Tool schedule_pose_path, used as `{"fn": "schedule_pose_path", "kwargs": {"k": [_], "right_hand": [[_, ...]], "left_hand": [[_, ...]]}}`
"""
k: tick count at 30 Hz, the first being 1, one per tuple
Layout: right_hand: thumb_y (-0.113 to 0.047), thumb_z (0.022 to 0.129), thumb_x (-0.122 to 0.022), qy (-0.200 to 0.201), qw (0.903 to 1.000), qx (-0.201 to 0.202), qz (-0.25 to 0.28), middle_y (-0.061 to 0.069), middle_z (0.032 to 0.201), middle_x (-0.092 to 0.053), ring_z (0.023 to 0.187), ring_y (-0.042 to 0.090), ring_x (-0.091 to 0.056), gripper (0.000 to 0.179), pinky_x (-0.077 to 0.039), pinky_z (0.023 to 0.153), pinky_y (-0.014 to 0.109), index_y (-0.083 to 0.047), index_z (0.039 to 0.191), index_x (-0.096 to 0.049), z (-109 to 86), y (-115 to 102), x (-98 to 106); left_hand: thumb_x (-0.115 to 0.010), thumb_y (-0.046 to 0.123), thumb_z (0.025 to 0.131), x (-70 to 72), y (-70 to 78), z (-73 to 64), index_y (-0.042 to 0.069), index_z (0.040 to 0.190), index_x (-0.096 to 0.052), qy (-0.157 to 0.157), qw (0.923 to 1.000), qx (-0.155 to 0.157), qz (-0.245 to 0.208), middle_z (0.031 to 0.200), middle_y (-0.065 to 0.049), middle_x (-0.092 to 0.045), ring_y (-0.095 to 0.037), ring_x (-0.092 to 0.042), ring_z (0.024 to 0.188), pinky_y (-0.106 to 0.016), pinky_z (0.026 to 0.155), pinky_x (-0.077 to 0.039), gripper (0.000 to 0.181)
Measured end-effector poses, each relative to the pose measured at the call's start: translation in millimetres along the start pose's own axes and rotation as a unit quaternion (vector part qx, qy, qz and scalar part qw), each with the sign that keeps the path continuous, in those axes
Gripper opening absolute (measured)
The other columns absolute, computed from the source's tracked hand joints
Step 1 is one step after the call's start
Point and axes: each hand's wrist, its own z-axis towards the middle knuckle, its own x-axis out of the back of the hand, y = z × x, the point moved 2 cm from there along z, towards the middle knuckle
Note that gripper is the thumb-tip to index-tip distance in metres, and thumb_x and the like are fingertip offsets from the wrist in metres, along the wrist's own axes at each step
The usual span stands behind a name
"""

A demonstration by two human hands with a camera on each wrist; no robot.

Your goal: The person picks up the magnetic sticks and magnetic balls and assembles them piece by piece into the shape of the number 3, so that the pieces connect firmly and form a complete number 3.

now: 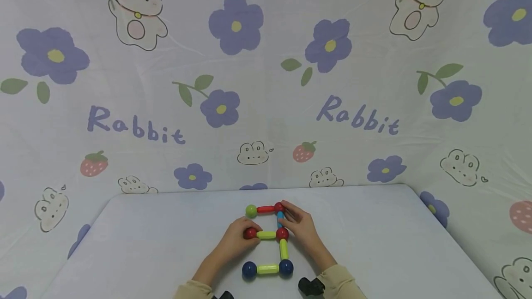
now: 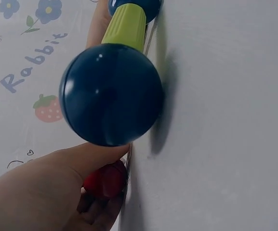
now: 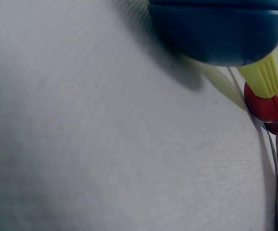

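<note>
A toy figure of balls and sticks lies on the white table. My left hand (image 1: pixel 237 239) grips the red ball (image 1: pixel 250 233) at the left end of the middle green stick (image 1: pixel 266 234). At the far right corner my right hand (image 1: pixel 303 227) has a fingertip on another red ball (image 1: pixel 279 207), with its thumb against the blue stick (image 1: pixel 280 219). A third red ball (image 1: pixel 282 234) joins that stick to the middle row. A red stick (image 1: pixel 266 209) runs left to a green ball (image 1: pixel 251 211). Nearest me, two dark blue balls (image 2: pixel 112 96) (image 3: pixel 220 33) flank a green stick (image 1: pixel 268 269).
The white tabletop (image 1: pixel 166 230) spreads out on both sides of the figure. Behind it hangs a cloth (image 1: pixel 266 105) printed with rabbits and purple flowers. Black wrist devices (image 1: pixel 311 286) show at the sleeves.
</note>
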Motion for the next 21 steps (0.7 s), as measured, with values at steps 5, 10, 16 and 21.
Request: {"fn": "schedule_pose_path", "kwargs": {"k": [5,10,16,21], "right_hand": [[0.000,0.080,-0.065,-0.016,0.9997,-0.008,0.018,0.016,0.135,-0.038,0.123,0.028,-0.034,0.055,-0.032,0.095,0.032,0.003,0.130,-0.042,-4.7,-16.1,-1.7],[0.001,0.081,-0.063,-0.020,0.9997,-0.005,0.012,0.018,0.136,-0.035,0.124,0.031,-0.031,0.055,-0.030,0.096,0.034,0.005,0.130,-0.039,-7.1,-22.5,-3.3],[0.002,0.080,-0.064,-0.016,0.9997,-0.010,0.013,0.018,0.136,-0.036,0.124,0.030,-0.031,0.055,-0.030,0.096,0.033,0.005,0.130,-0.040,-7.0,-22.6,-3.4],[0.001,0.079,-0.065,-0.013,0.9997,-0.008,0.019,0.017,0.135,-0.037,0.124,0.029,-0.032,0.056,-0.031,0.096,0.032,0.005,0.129,-0.041,-5.5,-18.7,-2.7]], "left_hand": [[-0.075,0.017,0.072,-0.7,-1.7,-1.0,0.018,0.094,-0.065,0.010,0.9996,0.011,-0.026,0.091,0.010,-0.055,-0.011,-0.051,0.090,-0.031,0.078,-0.043,0.023],[-0.075,0.018,0.073,-0.3,-0.6,-1.7,0.020,0.093,-0.065,0.017,0.9991,0.010,-0.038,0.092,0.010,-0.055,-0.012,-0.051,0.090,-0.032,0.078,-0.043,0.023],[-0.075,0.019,0.072,0.7,1.1,-2.9,0.019,0.093,-0.065,0.018,0.9989,0.007,-0.043,0.091,0.010,-0.055,-0.011,-0.051,0.089,-0.030,0.077,-0.043,0.023],[-0.076,0.022,0.071,1.0,2.6,-4.0,0.018,0.091,-0.064,0.012,0.9982,0.018,-0.055,0.090,0.010,-0.055,-0.011,-0.051,0.087,-0.029,0.075,-0.043,0.024]]}}
